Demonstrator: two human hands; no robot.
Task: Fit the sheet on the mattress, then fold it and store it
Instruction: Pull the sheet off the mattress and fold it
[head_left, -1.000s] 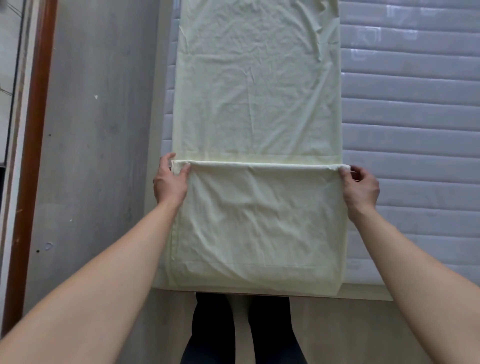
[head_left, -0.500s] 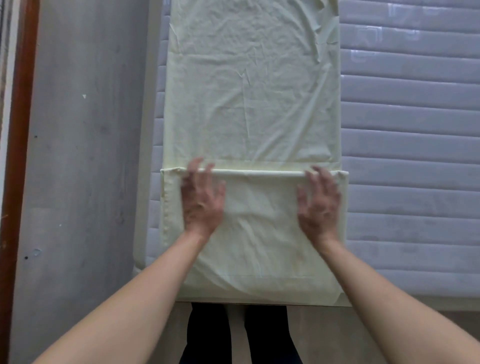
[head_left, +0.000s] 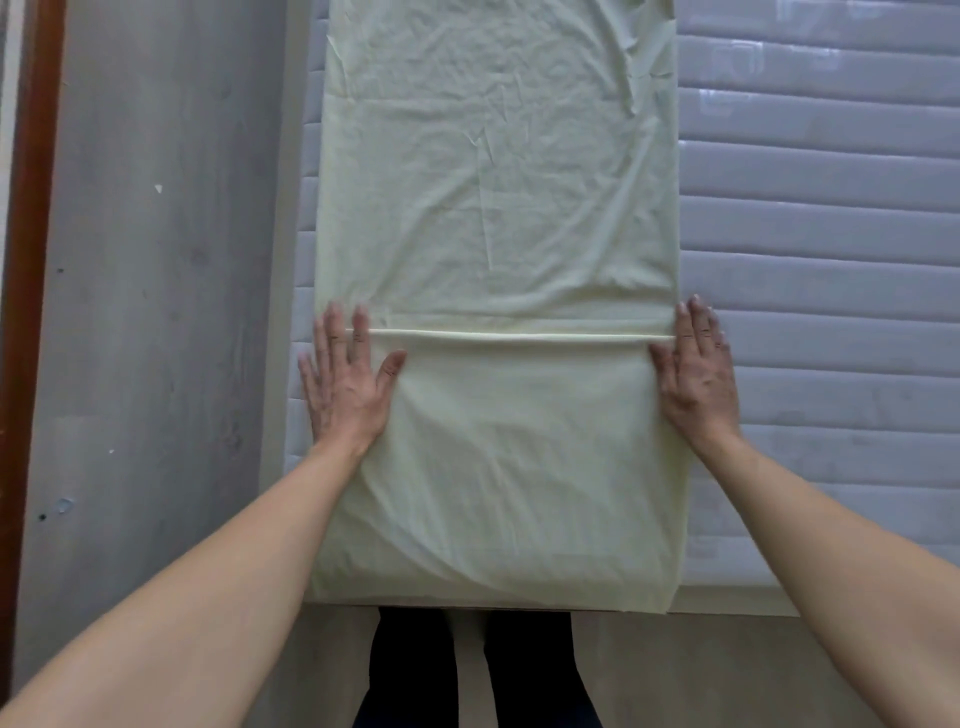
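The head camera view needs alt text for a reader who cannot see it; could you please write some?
Two open hands, left hand and right hand, press flat on the side edges of a pale yellow sheet folded lengthwise, its near end folded over, lying on a grey quilted mattress.

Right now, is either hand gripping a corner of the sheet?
No: the left hand and right hand lie flat, fingers straight, on the sheet.

Sheet (head_left: 498, 208) on mattress (head_left: 821, 260), left part; floor (head_left: 156, 312) left of mattress.
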